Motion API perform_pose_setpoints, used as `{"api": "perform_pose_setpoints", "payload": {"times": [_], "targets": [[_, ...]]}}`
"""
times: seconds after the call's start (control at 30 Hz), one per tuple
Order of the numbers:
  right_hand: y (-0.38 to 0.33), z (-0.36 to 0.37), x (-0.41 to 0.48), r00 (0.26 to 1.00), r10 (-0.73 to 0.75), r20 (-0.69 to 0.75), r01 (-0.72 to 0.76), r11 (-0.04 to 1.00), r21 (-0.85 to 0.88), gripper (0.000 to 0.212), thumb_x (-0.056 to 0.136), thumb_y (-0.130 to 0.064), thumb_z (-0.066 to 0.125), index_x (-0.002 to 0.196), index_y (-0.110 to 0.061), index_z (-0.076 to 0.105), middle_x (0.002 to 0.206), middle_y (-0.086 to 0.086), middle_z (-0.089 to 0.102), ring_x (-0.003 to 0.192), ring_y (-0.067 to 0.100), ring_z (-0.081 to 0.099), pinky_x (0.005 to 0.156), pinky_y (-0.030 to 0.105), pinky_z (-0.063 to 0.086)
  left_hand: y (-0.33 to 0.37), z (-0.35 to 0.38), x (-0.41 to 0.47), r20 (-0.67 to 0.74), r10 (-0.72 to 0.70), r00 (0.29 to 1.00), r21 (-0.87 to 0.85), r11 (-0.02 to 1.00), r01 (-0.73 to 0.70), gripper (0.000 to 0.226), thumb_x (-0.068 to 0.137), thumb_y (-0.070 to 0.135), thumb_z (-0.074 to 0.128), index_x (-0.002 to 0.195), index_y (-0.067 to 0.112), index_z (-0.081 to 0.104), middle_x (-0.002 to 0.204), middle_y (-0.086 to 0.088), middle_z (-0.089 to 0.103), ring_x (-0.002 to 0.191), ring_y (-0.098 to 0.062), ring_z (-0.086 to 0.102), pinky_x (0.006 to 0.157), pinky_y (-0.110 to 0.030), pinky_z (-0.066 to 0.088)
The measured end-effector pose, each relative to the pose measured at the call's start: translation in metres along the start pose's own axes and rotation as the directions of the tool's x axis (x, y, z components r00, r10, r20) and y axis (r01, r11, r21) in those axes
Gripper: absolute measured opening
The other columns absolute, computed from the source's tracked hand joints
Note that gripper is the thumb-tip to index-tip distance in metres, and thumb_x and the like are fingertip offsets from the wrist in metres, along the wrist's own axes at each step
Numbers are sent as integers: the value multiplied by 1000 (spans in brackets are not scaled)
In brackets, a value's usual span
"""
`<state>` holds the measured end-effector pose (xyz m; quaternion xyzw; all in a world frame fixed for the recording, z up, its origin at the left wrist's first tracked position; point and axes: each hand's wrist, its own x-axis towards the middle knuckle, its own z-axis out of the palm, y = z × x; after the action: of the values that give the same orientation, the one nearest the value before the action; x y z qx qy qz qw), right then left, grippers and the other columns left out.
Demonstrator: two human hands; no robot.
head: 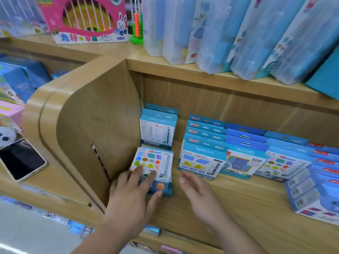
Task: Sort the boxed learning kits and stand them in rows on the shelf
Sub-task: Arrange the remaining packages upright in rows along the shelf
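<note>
Left hand (132, 195) lies flat on the face of the shapes kit box (156, 165), fingers straight, thumb by its lower edge. Box leans back at the left end of the wooden shelf (238, 198), before another blue kit box (157, 132). Right hand (194, 195) spread loose, empty, just beside it.

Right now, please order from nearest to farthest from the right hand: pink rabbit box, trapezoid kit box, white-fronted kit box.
From the right hand:
1. Trapezoid kit box, just ahead, at its row's front.
2. White-fronted kit box, back left corner.
3. Pink rabbit box, top shelf, left.
</note>
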<state>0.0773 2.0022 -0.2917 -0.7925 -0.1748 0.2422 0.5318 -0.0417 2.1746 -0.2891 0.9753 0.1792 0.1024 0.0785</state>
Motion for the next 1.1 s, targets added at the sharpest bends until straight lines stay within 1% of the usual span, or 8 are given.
{"api": "perform_pose_setpoints", "payload": {"times": [0.07, 0.2, 0.37, 0.5, 0.67, 0.83, 0.97, 1.1], "targets": [[-9, 12, 8, 999, 39, 23, -41, 996, 83, 15, 97, -37, 60, 113, -39, 62, 113, -25, 67, 103, -14, 60, 89, 14, 48, -5, 3, -5, -79, 56, 995, -126, 990, -66, 48, 95, 57, 37, 123, 31, 67, 123, 2, 61, 101, -26, 51, 81, -42, 54], [-8, 28, 18, 998, 60, -7, -60, 997, 41, 31, 85, -40, 76, 114, -34, 66, 108, -16, 75, 99, 4, 71, 89, 39, 58, -19, 8, -12, -181, 112, 977, -330, 929, -167, 34, 95, 43, 46, 109, 27, 73, 117, 9, 61, 104, -16, 50, 88, -31, 49], [-1, 21, 14, 996, 94, 4, -94, 996, -2, 26, 85, -29, 80, 109, -24, 72, 103, -13, 77, 95, 6, 73, 87, 38, 59, -25, 14, -14, -95, -103, 990, -609, 793, 24, 46, 90, 54, 51, 126, 26, 58, 127, 14, 47, 118, -8, 51, 92, -34, 55], [4, 8, -2, 985, 160, 62, -164, 985, 59, 29, 85, -18, 79, 113, -17, 70, 105, -8, 77, 99, 12, 73, 81, 28, 59, -20, 12, -10, 66, -95, 993, -633, 765, 115, 58, 83, 72, 44, 132, 39, 46, 114, 24, 59, 106, -1, 55, 86, -30, 51], [10, -10, -19, 966, 245, 79, -255, 954, 157, 40, 77, -13, 85, 113, -10, 67, 105, 1, 78, 99, 18, 73, 78, 28, 58, -17, 10, -4, 140, -70, 988, -606, 783, 141, 35, 87, 50, 65, 120, 38, 61, 102, 23, 66, 93, -3, 60, 70, -20, 47], [17, -34, -33, 936, 324, 134, -349, 899, 265, 55, 65, -14, 78, 116, -5, 63, 111, 8, 76, 105, 29, 72, 98, 46, 54, -21, 12, -2, 240, -95, 966, -661, 713, 234, 26, 92, 39, 60, 118, 44, 59, 95, 15, 72, 83, -10, 67, 70, -40, 56], [18, -38, -39, 925, 359, 126, -381, 881, 282, 55, 65, -11, 73, 119, -8, 64, 111, 8, 76, 104, 30, 72, 97, 45, 54, -23, 14, 2, 188, -79, 979, -523, 835, 168, 52, 86, 46, 67, 134, 37, 51, 123, 16, 60, 109, -10, 56, 93, -34, 49], [10, -35, -37, 927, 359, 112, -376, 890, 260, 48, 74, -11, 75, 121, -14, 65, 110, 5, 77, 100, 26, 74, 94, 42, 56, -19, 11, 7, 235, 26, 972, -473, 876, 91, 57, 82, 49, 70, 133, 39, 48, 125, 22, 50, 119, -11, 45, 98, -30, 41]]}}
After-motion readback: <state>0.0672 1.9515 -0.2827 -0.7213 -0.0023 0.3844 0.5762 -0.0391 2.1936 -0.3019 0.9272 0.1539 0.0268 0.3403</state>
